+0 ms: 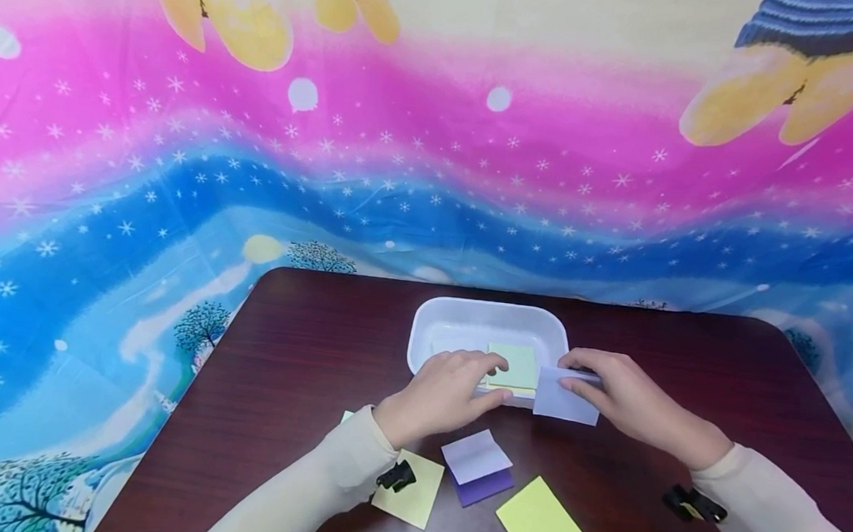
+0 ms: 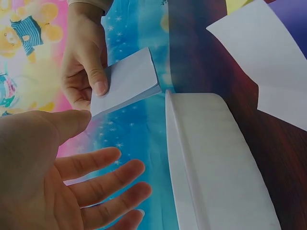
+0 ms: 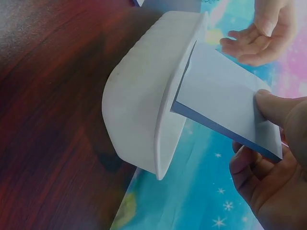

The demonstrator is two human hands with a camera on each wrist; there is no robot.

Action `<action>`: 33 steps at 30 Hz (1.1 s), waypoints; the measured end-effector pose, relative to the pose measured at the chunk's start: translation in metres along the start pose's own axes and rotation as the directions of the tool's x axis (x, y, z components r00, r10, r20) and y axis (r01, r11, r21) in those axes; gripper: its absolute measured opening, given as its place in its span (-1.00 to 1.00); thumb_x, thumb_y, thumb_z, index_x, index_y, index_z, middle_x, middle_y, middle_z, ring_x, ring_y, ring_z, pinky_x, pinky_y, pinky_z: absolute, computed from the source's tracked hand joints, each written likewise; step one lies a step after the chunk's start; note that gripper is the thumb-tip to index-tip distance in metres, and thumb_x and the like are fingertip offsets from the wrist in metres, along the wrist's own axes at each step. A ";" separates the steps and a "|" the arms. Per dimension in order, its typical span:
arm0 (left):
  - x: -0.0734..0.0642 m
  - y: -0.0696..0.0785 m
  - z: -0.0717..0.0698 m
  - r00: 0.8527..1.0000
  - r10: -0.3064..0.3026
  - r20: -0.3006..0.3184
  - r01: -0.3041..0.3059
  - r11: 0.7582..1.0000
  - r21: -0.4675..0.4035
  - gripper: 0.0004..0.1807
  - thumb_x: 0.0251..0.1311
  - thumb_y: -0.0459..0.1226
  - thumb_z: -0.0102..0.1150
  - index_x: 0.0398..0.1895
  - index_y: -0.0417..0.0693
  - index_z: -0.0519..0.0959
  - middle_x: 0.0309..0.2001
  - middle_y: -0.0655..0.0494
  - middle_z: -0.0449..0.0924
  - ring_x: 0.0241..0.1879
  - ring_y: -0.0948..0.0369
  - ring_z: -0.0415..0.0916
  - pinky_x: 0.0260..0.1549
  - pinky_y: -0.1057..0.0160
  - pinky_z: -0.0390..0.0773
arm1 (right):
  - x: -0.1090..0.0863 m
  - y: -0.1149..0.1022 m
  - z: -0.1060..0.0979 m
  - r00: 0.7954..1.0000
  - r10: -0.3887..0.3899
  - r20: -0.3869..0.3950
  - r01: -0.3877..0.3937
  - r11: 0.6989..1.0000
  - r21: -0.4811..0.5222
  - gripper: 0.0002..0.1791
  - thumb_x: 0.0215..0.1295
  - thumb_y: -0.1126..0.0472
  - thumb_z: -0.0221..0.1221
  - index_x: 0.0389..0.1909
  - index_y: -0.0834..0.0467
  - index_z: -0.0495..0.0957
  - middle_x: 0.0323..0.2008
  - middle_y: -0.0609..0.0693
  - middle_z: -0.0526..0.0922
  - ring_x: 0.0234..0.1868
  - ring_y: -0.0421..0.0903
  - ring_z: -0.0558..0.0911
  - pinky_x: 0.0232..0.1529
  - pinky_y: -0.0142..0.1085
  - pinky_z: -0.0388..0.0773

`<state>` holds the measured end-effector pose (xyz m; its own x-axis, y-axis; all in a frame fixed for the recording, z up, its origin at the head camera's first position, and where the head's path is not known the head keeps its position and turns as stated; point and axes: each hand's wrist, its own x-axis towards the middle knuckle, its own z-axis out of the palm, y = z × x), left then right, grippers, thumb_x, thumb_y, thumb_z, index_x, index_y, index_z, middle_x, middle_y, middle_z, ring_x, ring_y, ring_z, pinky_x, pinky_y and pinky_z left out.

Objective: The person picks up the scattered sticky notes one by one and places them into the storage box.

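My right hand pinches a pale lavender-blue sticky note pad between thumb and fingers, at the right front rim of a white plastic tub. In the right wrist view the pad shows its thickness and a darker blue edge. My left hand hovers over the tub's front rim with fingers spread and relaxed; in the left wrist view nothing is between its fingers. Inside the tub lies a pale green pad, with a yellow edge showing beneath it.
Nearer on the dark wooden table lie a purple pad with a lifted pale sheet, a bright yellow pad and a pale yellow pad partly under the left wrist. A printed cloth hangs behind the table.
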<state>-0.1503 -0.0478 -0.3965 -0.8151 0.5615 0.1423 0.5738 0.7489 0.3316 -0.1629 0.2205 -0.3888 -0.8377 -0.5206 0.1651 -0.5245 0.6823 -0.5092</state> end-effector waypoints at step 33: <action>0.009 -0.014 -0.007 0.995 -0.090 0.040 0.091 0.996 -0.015 -0.57 0.43 0.07 0.10 0.21 0.08 0.58 0.02 0.11 0.74 0.00 0.19 0.68 -0.05 0.16 0.64 | 0.036 0.004 0.002 0.999 -0.038 -0.021 0.039 0.998 0.041 -0.79 0.35 0.32 0.27 -0.03 0.16 0.65 -0.18 0.01 0.73 -0.21 -0.14 0.67 -0.14 -0.19 0.69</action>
<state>-0.1662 -0.0562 -0.3935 -0.8596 0.5054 0.0748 0.4963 0.7912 0.3573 -0.1951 0.2037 -0.3868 -0.8201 -0.5353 0.2023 -0.5501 0.6397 -0.5368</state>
